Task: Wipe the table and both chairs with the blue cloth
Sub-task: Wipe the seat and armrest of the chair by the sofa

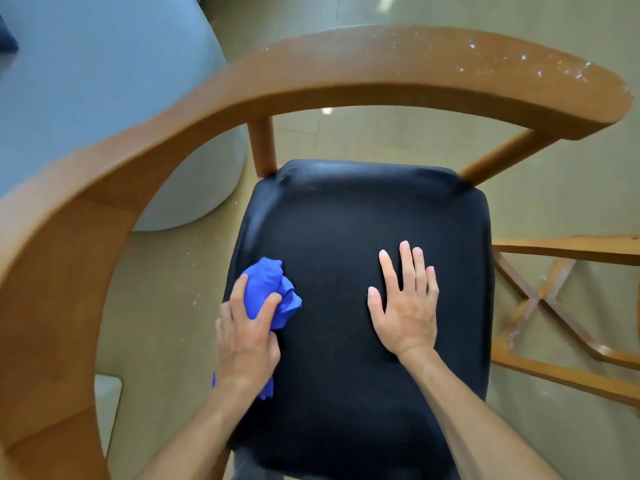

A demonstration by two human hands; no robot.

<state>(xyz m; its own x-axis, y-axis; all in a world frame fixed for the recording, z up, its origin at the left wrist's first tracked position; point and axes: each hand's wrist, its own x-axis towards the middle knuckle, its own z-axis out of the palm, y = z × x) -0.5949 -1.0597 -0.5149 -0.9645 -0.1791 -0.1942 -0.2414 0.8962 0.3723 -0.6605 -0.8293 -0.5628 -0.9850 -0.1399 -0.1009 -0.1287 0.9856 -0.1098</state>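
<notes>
My left hand (247,336) grips the bunched blue cloth (268,289) at the left edge of the chair (346,98)'s black seat (346,220), while my right hand (405,301) lies flat there, fingers spread, holding nothing.

We look down on a beige tiled floor (398,140) with pale specks and glints of light. A grey-blue rounded seat (86,81) stands at upper left, and a crossed wooden frame (540,299) sits at right.
</notes>
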